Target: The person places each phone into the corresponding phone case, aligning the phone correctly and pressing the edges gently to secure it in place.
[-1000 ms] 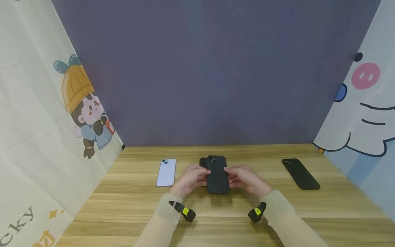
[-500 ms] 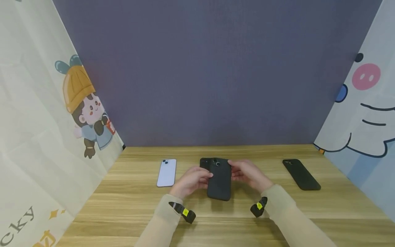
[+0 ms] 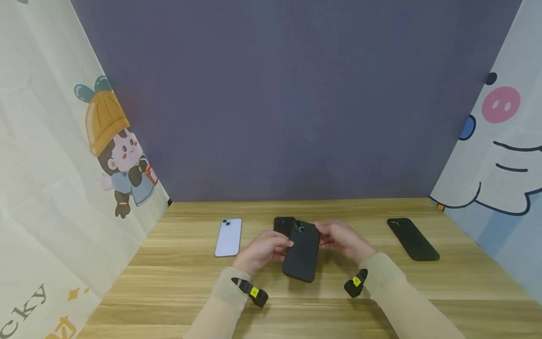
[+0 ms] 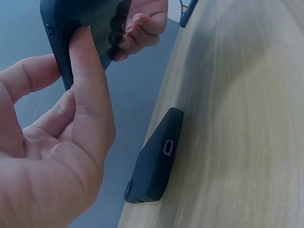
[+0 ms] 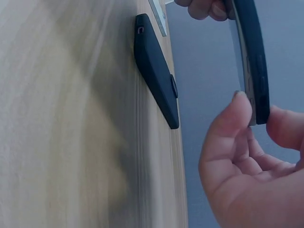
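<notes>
A phone in a black case (image 3: 301, 252) is held above the table between both hands, camera side up and tilted. My left hand (image 3: 263, 250) pinches its left edge, thumb on top; the left wrist view shows the glossy screen facing down. At the upper right corner, my right hand (image 3: 342, 239) pinches it between thumb and fingers. In the right wrist view, a silver phone edge (image 5: 251, 102) shows beside the black case wall (image 5: 260, 80) at that corner. Just behind lies another black-cased phone (image 3: 283, 224), partly covered in the head view.
A pale lilac phone (image 3: 228, 238) lies face down to the left on the wooden table (image 3: 169, 268). Far right rests a black phone case (image 3: 412, 239), and I cannot tell whether it holds a phone. A dark panel (image 3: 292, 103) stands along the back edge.
My right hand has shifted from the held phone's right side up to its top right corner. The phone has come nearer to me and turned slightly, its top leaning right.
</notes>
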`<action>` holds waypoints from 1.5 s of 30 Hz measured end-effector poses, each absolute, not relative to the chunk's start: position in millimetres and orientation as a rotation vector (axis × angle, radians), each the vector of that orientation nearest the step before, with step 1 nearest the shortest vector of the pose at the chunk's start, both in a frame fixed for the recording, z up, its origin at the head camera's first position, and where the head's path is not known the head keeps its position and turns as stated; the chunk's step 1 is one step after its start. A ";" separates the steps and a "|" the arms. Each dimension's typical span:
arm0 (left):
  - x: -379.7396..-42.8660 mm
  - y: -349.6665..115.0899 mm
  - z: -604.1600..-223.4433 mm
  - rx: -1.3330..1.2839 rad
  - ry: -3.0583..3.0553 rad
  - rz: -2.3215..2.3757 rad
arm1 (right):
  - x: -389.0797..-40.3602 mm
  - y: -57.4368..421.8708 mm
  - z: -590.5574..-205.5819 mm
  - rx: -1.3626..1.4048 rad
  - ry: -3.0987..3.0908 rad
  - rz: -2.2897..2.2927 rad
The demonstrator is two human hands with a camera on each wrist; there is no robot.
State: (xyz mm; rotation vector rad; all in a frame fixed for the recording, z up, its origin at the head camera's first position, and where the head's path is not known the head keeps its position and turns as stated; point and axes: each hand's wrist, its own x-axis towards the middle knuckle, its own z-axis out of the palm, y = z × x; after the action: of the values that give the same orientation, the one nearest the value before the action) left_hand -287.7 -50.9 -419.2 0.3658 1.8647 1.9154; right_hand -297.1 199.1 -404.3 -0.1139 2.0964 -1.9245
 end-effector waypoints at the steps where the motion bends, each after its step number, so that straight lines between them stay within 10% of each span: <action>1: -287.5 -50.6 -419.5 0.367 1.862 1.913 | -297.0 198.6 -404.9 -0.116 2.109 -1.919; 45: -283.8 -43.6 -405.8 0.401 1.947 1.752 | -294.3 192.1 -392.1 -0.289 2.005 -1.934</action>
State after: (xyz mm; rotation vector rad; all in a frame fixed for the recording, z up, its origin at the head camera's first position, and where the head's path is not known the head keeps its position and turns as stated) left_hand -283.8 -43.6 -405.8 0.4014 1.9470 1.7515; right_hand -294.3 192.1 -392.1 -0.2893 2.0046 -1.9340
